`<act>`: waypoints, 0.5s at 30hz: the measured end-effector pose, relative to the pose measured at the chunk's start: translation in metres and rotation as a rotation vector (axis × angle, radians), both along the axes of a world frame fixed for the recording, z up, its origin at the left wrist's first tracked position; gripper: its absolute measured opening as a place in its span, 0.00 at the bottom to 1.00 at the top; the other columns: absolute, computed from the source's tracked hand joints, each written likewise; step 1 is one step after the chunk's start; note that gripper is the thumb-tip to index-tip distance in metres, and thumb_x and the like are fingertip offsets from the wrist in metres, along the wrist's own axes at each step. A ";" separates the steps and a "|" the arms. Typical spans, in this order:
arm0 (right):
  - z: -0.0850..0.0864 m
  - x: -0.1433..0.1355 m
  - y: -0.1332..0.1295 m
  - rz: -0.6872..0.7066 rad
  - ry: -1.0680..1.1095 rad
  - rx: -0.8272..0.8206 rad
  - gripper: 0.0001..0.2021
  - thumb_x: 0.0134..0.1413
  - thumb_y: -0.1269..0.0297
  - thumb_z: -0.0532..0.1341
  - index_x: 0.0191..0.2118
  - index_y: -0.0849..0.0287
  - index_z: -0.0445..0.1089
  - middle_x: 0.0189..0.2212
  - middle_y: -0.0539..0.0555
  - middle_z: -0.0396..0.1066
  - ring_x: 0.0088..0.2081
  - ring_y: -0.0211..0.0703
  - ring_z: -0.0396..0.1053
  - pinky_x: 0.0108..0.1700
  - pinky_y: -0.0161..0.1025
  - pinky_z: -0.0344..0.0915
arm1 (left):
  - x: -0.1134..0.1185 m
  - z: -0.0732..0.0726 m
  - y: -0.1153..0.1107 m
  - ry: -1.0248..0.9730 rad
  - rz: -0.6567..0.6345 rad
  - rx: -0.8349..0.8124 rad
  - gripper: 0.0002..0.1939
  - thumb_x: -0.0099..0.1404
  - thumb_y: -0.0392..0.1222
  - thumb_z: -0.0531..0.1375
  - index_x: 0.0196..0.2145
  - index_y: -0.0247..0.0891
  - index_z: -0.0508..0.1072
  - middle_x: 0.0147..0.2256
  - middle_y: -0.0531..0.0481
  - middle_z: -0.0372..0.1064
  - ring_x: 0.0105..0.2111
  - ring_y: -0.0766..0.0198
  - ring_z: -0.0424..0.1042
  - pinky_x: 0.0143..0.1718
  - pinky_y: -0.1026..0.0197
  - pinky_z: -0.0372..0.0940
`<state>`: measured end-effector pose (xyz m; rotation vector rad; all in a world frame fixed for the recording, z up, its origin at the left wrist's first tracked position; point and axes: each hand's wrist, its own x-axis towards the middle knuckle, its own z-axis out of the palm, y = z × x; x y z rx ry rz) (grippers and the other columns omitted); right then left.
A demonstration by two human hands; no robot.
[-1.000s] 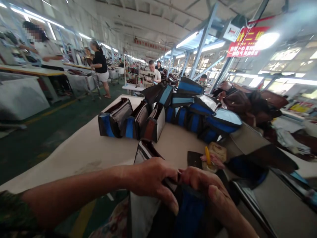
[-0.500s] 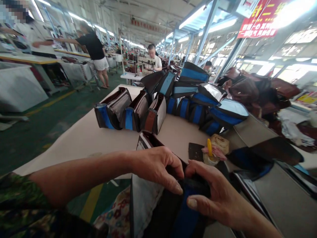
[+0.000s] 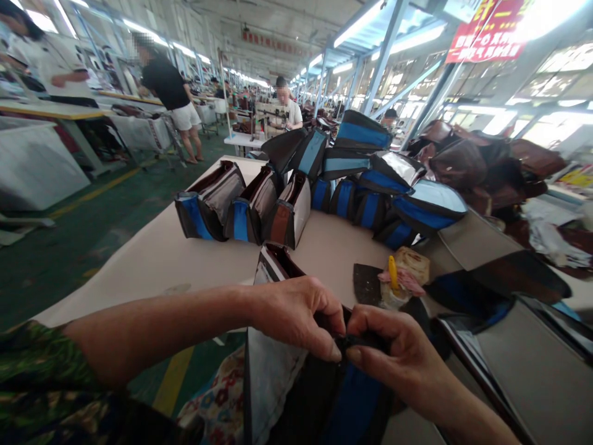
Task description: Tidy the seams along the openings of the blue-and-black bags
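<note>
Left hand: the left hand [image 3: 296, 318] reaches in from the left, thumb and fingers pinching the black upper edge of the bag.
Right hand: the right hand [image 3: 401, 352] pinches the same edge between thumb and forefinger, its fingertips just beside those of the left.
Bag in hand: the black bag [image 3: 354, 398] with a blue stripe is at the near edge of the worktop [image 3: 148, 278], close to the wearer; what bears its weight cannot be told.
Beside the bag: a floral cloth [image 3: 225, 392] shows to its left; a grey panel [image 3: 532, 364] lies to the right.
Row of three: bags with blue [image 3: 199, 216], blue [image 3: 241, 221] and brown [image 3: 280, 224] end stripes stand upright side by side, farther back.
Heap: more blue-striped bags [image 3: 362, 135] are stacked right of the row, brown bags [image 3: 456, 154] beyond.
Small things: a yellow handle [image 3: 393, 273] stands against a pink cloth [image 3: 410, 283], near a dark flat piece [image 3: 365, 284].
Aisle: a person in a black top [image 3: 167, 83] stands on the green floor [image 3: 111, 216].
</note>
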<state>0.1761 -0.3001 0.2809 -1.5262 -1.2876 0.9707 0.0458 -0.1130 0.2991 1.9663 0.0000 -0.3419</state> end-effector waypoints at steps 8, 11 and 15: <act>-0.010 -0.009 -0.002 -0.192 0.074 -0.021 0.03 0.50 0.65 0.64 0.30 0.58 0.69 0.25 0.46 0.62 0.27 0.36 0.55 0.29 0.36 0.52 | 0.001 -0.003 -0.008 -0.185 0.024 0.112 0.05 0.58 0.37 0.63 0.32 0.34 0.78 0.28 0.55 0.70 0.28 0.69 0.68 0.27 0.68 0.59; -0.013 -0.012 -0.004 -0.259 0.084 -0.005 0.03 0.48 0.66 0.64 0.29 0.58 0.70 0.24 0.46 0.61 0.27 0.36 0.56 0.28 0.36 0.52 | 0.000 -0.005 -0.009 -0.429 -0.071 0.300 0.05 0.60 0.31 0.60 0.31 0.34 0.77 0.26 0.53 0.70 0.29 0.67 0.69 0.29 0.67 0.61; -0.014 -0.017 -0.005 -0.334 0.107 0.049 0.02 0.46 0.67 0.65 0.28 0.58 0.72 0.24 0.46 0.61 0.28 0.37 0.57 0.29 0.35 0.54 | -0.006 -0.005 -0.012 -0.803 -0.204 0.778 0.07 0.64 0.33 0.57 0.30 0.34 0.74 0.28 0.47 0.70 0.28 0.62 0.68 0.28 0.60 0.61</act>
